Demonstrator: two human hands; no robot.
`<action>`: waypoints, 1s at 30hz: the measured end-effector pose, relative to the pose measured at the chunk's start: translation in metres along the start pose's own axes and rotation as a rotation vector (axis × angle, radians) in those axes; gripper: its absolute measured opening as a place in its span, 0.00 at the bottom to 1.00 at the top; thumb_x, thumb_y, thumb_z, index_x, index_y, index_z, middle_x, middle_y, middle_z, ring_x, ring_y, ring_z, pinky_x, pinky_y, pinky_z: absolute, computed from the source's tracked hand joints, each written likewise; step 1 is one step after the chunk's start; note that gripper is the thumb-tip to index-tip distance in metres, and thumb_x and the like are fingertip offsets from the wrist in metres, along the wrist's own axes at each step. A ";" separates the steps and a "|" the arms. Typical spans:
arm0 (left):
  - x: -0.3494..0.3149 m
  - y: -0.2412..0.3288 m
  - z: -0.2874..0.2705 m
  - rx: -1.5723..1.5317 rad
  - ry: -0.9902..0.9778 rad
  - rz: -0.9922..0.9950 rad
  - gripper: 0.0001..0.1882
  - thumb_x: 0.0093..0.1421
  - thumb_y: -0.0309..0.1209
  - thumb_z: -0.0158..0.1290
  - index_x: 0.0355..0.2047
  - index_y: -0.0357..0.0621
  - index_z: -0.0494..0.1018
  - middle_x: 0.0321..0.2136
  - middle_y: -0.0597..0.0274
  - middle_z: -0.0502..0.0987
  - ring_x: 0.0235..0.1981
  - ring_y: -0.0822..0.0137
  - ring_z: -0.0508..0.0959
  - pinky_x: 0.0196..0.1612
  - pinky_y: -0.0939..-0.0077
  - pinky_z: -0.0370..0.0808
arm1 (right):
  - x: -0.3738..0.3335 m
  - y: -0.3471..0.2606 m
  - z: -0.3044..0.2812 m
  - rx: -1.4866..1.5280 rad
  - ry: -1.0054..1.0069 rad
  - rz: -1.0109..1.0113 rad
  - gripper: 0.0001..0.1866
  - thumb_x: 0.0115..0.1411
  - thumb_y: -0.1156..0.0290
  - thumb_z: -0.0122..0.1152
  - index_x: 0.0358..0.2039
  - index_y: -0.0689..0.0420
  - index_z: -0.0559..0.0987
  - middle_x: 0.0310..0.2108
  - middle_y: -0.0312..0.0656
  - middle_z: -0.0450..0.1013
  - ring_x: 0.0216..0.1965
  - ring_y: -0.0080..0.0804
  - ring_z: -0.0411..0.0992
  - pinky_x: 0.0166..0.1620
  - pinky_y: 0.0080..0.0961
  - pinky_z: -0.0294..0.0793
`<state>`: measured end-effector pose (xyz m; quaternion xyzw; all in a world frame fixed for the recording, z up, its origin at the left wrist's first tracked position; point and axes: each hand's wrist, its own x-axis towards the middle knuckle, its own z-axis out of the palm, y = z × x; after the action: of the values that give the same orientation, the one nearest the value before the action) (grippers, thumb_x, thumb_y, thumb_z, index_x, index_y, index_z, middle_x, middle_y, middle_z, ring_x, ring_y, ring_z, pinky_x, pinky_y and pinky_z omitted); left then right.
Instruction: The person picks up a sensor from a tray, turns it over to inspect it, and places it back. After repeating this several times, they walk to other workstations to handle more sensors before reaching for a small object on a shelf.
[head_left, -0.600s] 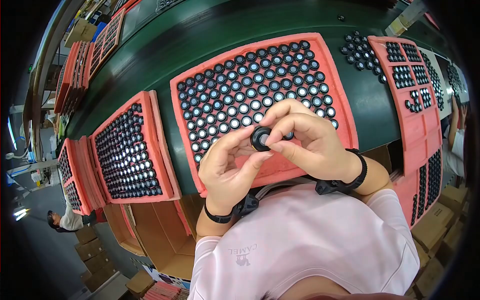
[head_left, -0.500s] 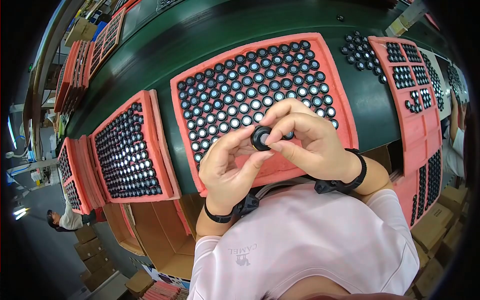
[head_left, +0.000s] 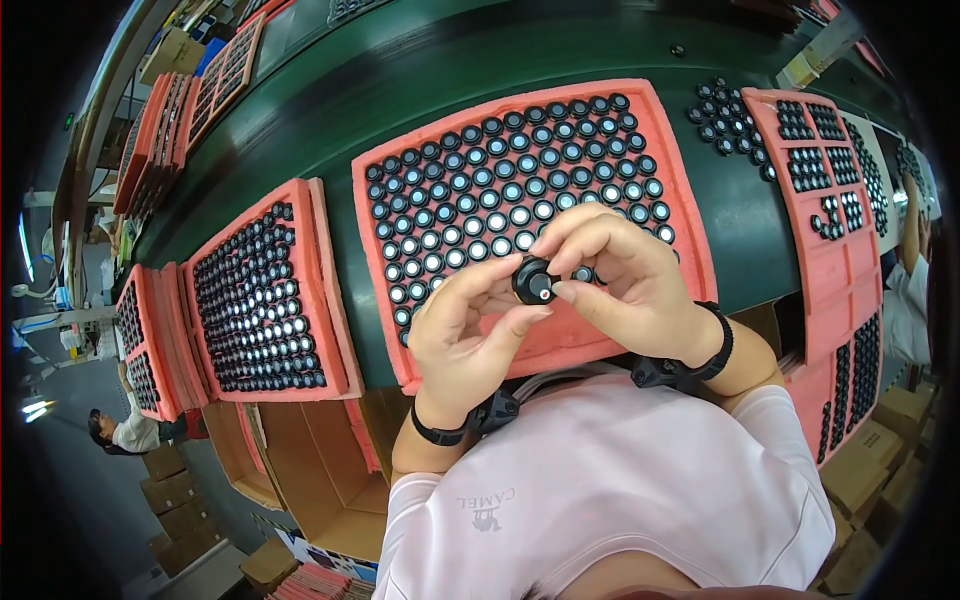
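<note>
Holding a round black part (head_left: 531, 281) between the fingertips of the left hand (head_left: 455, 335) and the right hand (head_left: 630, 285), with thumbs and forefingers drawn in narrow around it. Tilted, showing a pale disc with a small red spot near the disc's edge. Raised over the near portion of a pink tray (head_left: 688, 220), with rows of similar black pieces (head_left: 519, 215) farther back in it. Lying on a green surface (head_left: 750, 225), between a densely filled tray (head_left: 308, 245) on the left and a divided tray (head_left: 830, 265), partly filled, on the right. Also on the surface, beside the divided tray: a loose cluster of black pieces (head_left: 720, 113). Below, toward the left: an open cardboard box (head_left: 310, 450).
</note>
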<state>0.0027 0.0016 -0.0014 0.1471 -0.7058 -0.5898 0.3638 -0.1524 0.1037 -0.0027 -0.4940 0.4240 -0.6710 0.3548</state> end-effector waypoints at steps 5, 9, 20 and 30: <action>0.003 0.000 -0.004 -0.219 -0.028 -0.140 0.22 0.52 0.16 0.60 0.48 0.30 0.71 0.37 0.55 0.77 0.39 0.70 0.79 0.41 0.79 0.79 | 0.003 -0.004 -0.001 -0.186 -0.042 -0.050 0.16 0.51 0.87 0.60 0.41 0.62 0.73 0.48 0.48 0.68 0.50 0.34 0.68 0.50 0.28 0.71; 0.004 -0.006 -0.011 -0.060 -0.097 -0.048 0.21 0.54 0.17 0.58 0.50 0.29 0.71 0.39 0.55 0.76 0.38 0.70 0.79 0.40 0.80 0.79 | 0.008 -0.001 0.000 -0.325 -0.015 -0.170 0.18 0.49 0.86 0.63 0.41 0.60 0.74 0.46 0.48 0.70 0.49 0.36 0.70 0.49 0.29 0.71; 0.005 0.003 -0.022 -0.062 -0.079 -0.131 0.22 0.58 0.18 0.53 0.54 0.31 0.65 0.42 0.55 0.75 0.40 0.68 0.78 0.43 0.78 0.76 | 0.050 -0.040 -0.025 -0.660 0.001 -0.378 0.15 0.48 0.84 0.63 0.38 0.60 0.74 0.44 0.46 0.71 0.46 0.35 0.71 0.48 0.27 0.71; -0.028 -0.012 -0.070 -0.011 0.135 -0.236 0.13 0.61 0.20 0.51 0.46 0.31 0.69 0.37 0.56 0.77 0.36 0.71 0.78 0.42 0.80 0.75 | 0.181 -0.129 -0.122 -1.062 0.258 -0.559 0.10 0.54 0.76 0.60 0.38 0.58 0.74 0.36 0.38 0.70 0.37 0.24 0.68 0.43 0.21 0.69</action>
<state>0.0677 -0.0340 -0.0192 0.2668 -0.6541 -0.6211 0.3394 -0.3246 0.0184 0.1631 -0.6105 0.5945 -0.4901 -0.1833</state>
